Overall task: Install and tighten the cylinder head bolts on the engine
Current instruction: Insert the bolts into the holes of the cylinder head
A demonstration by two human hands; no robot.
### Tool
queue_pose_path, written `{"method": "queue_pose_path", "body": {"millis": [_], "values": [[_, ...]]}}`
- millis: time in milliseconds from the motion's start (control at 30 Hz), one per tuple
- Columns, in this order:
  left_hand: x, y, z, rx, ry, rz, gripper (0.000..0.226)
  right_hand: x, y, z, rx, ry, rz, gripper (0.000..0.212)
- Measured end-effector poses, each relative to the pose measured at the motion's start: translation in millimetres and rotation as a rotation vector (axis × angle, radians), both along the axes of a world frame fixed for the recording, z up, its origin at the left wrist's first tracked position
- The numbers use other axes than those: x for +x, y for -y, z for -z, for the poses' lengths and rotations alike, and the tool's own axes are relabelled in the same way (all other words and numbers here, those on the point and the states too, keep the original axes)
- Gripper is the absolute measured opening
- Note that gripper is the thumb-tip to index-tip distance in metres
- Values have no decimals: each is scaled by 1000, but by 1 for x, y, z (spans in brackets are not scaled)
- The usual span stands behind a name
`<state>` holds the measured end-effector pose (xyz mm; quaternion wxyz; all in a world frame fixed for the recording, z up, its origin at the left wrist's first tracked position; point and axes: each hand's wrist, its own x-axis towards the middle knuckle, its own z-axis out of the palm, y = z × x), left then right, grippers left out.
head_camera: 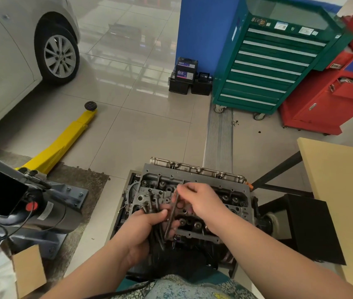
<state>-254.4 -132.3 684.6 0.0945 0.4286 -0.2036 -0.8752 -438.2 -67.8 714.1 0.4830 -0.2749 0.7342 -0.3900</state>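
Note:
The engine's cylinder head lies low in the middle of the view, a dark metal block with valve springs and open bolt holes. Over its near left part my left hand grips a bundle of several long dark head bolts, their heads pointing away from me. My right hand pinches the head end of a single bolt, which slants down towards the bundle. Both hands hide the middle of the head.
A yellow lift arm crosses the floor at left beside a grey car. A dark lift motor sits at my left. A green tool cabinet and red cabinets stand behind. A wooden tabletop lies right.

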Motion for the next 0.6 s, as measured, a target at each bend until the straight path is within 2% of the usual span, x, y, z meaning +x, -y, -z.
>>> {"method": "queue_pose_path", "body": {"millis": [67,167,333,433,600], "values": [[2,6,5,14,60,-145,28,-6,7,-2,-107,57,147,20],[8,16,12,41,117,-298,23,-11,17,1,-230,-66,223,13],[16,19,13,69,123,-366,31,-9,23,20,-179,-380,91,20],[21,16,10,80,103,-365,36,-8,24,27,-112,-485,-4,22],[30,17,8,73,103,-390,40,-6,32,27,-142,-605,-66,25]]}}
